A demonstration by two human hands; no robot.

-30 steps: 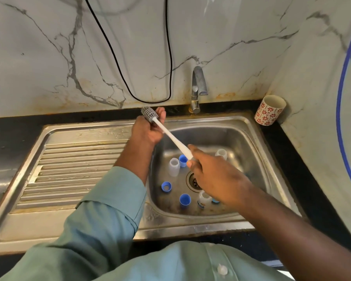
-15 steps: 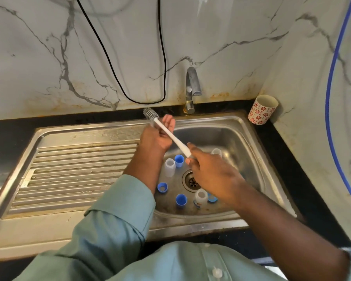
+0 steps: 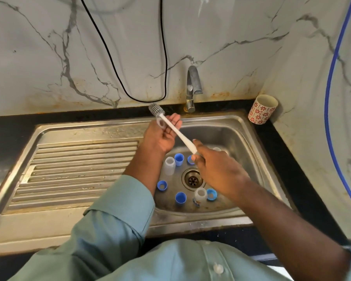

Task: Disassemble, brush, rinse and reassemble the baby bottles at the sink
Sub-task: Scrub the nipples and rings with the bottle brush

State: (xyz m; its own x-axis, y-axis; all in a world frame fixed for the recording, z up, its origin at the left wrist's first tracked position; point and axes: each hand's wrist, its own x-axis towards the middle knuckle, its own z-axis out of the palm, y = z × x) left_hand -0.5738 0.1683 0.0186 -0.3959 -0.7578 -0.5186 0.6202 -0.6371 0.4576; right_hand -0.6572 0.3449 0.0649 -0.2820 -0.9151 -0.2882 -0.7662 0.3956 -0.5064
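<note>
My left hand (image 3: 160, 136) is raised over the sink's back left rim and pinches a small clear bottle part (image 3: 160, 123) at its fingertips. A white bottle brush (image 3: 177, 132) crosses that hand, its grey bristle head (image 3: 156, 109) sticking out beyond the clear part. My right hand (image 3: 217, 169) grips the handle's lower end above the drain (image 3: 192, 179). In the basin stand two clear bottles (image 3: 169, 165) (image 3: 200, 196), blue caps (image 3: 179, 159) (image 3: 180, 197) and blue rings (image 3: 162, 185) (image 3: 211, 194).
The steel sink (image 3: 249, 159) has a ribbed drainboard (image 3: 79, 169) on the left. A tap (image 3: 192, 88) stands behind the basin, with no water running. A red-flowered cup (image 3: 262, 109) sits in the back right corner. A black cable (image 3: 130, 82) and blue hose (image 3: 330, 118) hang on the wall.
My left hand's fingers have uncurled somewhat and the clear part now shows at its fingertips. The brush handle has slid a little across that hand; both hands stay over the basin.
</note>
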